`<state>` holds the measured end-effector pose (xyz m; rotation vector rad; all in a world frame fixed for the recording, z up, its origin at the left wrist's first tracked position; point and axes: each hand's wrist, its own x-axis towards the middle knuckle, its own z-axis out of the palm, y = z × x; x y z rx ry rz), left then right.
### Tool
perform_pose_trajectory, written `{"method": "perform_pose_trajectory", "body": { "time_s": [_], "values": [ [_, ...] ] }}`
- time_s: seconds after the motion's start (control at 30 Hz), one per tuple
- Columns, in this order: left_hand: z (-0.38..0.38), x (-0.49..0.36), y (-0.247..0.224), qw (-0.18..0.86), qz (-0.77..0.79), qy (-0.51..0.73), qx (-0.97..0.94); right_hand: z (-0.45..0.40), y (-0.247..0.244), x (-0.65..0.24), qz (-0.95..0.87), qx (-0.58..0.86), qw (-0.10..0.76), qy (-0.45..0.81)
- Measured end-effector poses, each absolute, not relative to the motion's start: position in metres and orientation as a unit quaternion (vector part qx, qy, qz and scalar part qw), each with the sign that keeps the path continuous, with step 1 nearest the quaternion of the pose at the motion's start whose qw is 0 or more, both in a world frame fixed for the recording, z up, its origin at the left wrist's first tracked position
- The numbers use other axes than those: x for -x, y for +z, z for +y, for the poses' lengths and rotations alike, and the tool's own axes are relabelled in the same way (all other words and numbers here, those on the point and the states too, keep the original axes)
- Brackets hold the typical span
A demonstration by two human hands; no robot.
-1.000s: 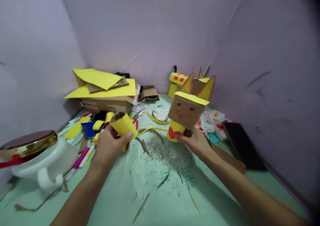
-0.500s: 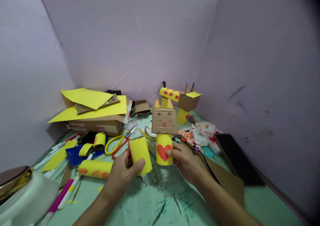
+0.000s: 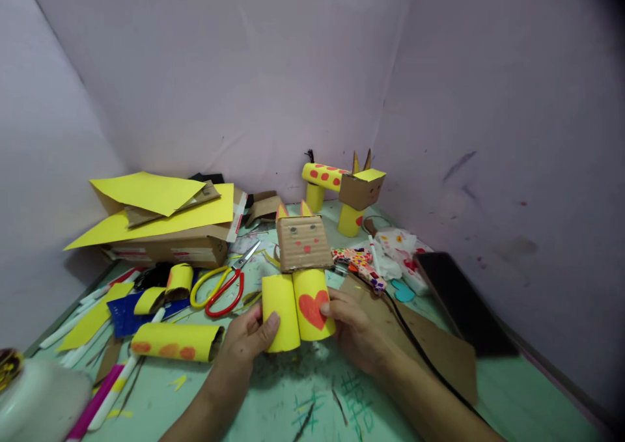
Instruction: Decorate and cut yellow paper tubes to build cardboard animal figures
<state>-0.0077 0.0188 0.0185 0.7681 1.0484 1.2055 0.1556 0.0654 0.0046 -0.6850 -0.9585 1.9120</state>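
A plain yellow tube is gripped by my left hand, thumb across its front. My right hand holds a yellow tube with a red heart; a corrugated cardboard head with a drawn face and two pointed ears sits on top of it. Side by side, the two tubes touch or nearly touch, held above the table's dark smudge. Behind them stands a spotted yellow figure with a cardboard box head and a heart on its front leg.
Scissors, a spotted yellow tube and markers lie on the left. Yellow sheets top a cardboard box. On the right are a black phone, a cardboard piece, a cable and a plastic bag.
The two held tubes have come together from a gap. The cardboard-headed tube now tilts slightly and appears lower and further left. The whole view has shifted a little.
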Motion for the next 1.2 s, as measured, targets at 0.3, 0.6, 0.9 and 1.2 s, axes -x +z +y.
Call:
{"method": "perform_pose_trajectory", "body": {
  "time_s": [0.3,0.6,0.9,1.2],
  "values": [
    [0.018,0.01,0.015,0.646,0.443,0.512,-0.354,0.063,0.001,-0.157,-0.408,0.28,0.412,0.766],
    [0.018,0.01,0.01,0.628,0.465,0.515,-0.353,0.061,0.005,-0.153,-0.365,0.297,0.409,0.782],
    [0.022,0.006,0.018,0.64,0.501,0.502,-0.296,0.063,0.008,-0.154,-0.315,0.34,0.373,0.804],
    [0.023,0.007,0.027,0.642,0.509,0.523,-0.236,0.06,0.012,-0.156,-0.285,0.321,0.367,0.825]
  ]
}}
